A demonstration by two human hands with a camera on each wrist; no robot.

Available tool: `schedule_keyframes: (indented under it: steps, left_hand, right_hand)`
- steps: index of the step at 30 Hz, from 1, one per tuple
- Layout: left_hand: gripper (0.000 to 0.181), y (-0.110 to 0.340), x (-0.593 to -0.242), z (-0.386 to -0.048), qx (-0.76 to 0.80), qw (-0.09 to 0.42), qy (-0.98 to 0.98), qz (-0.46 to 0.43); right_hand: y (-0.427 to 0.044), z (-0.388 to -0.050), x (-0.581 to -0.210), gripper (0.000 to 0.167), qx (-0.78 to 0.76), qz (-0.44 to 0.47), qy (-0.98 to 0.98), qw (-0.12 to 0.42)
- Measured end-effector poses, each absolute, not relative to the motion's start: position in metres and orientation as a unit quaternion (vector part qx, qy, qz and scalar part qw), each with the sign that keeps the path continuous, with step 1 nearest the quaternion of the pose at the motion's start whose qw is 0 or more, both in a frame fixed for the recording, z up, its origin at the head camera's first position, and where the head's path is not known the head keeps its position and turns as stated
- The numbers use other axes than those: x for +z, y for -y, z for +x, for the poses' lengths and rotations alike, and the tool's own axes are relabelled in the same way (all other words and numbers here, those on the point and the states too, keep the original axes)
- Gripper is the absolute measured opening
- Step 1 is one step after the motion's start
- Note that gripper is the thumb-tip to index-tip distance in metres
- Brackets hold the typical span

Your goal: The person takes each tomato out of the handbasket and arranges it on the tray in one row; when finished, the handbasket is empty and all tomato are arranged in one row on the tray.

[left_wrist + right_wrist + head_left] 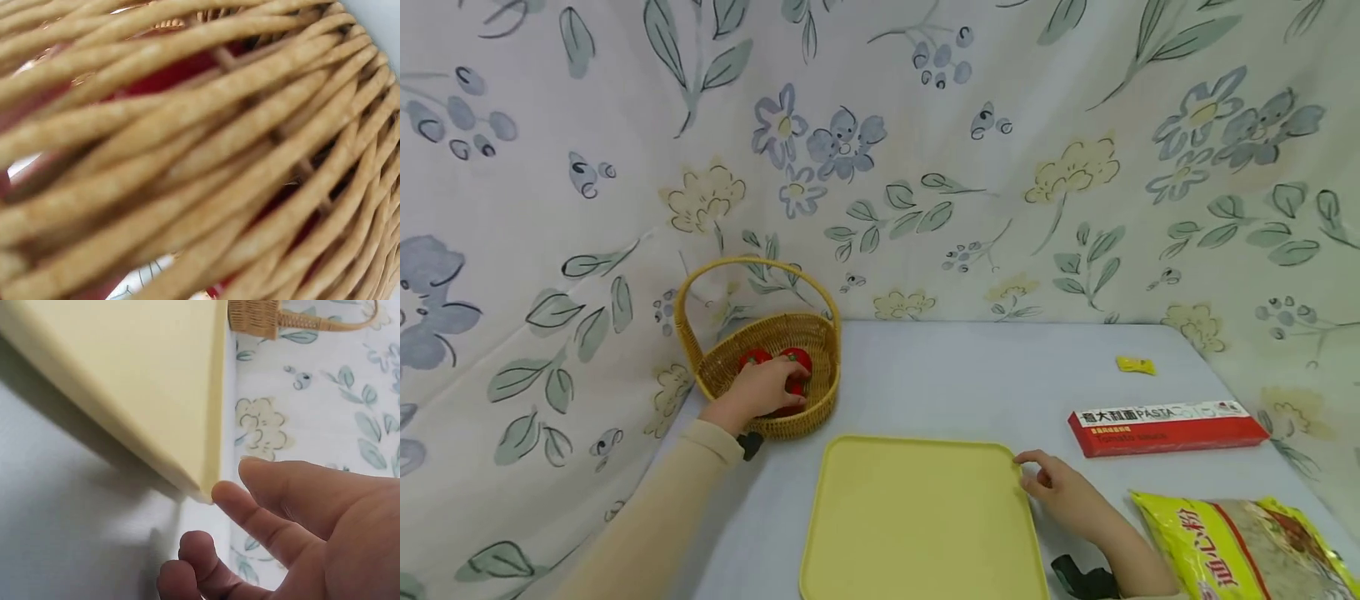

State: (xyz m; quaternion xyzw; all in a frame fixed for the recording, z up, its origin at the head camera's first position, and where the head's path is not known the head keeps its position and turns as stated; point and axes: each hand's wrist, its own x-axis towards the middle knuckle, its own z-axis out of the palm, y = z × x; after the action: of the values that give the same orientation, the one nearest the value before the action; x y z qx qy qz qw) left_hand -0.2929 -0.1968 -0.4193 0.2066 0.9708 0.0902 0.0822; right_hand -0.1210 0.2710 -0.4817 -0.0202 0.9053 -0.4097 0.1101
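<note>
My left hand (762, 390) reaches into a woven wicker basket (822, 408) at the left of the table. Its fingers and thumb curl round a red tomato (795, 387), partly hidden by the hand. More tomatoes (796, 358) lie beside it in the basket. Basket weave (206, 144) fills the left wrist view, with red showing through the gaps. A pale yellow tray (925, 517) lies flat in front. At its far right corner my right hand (1067, 500) touches the rim with a fingertip; the other fingers are loosely bent and hold nothing (350, 531).
A red pasta box (1165, 433) lies right of the tray, with a small yellow packet (1136, 365) behind it. A yellow noodle bag (1247, 546) is at the near right. The basket's tall handle (752, 261) arches above its opening. Floral cloth (880, 167) hangs behind the white table.
</note>
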Motion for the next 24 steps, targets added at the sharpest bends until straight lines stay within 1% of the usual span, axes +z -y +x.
schedule_keyframes:
  steps: [4,8,11,16,24]
  left_hand:
    - [0.047,0.197,-0.42,-0.29,0.068,0.093,-0.975,0.192]
    - [0.046,0.195,-0.422,-0.29,0.059,0.097,-0.976,0.186]
    - [0.046,0.194,-0.424,-0.289,0.059,0.102,-0.976,0.183]
    - [0.047,0.195,-0.424,-0.286,0.07,0.083,-0.978,0.181]
    - [0.061,0.192,-0.413,-0.276,0.13,0.033,-0.979,0.156]
  right_hand:
    - [-0.273,-0.123,-0.495,0.034,-0.43,-0.053,-0.895,0.108]
    - [-0.28,-0.126,-0.502,0.034,-0.433,-0.113,-0.89,0.091]
    - [-0.283,-0.125,-0.504,0.036,-0.439,-0.143,-0.883,0.087]
    - [-0.283,-0.122,-0.503,0.04,-0.434,-0.12,-0.888,0.095]
    - [-0.279,-0.12,-0.503,0.043,-0.42,-0.1,-0.898,0.091]
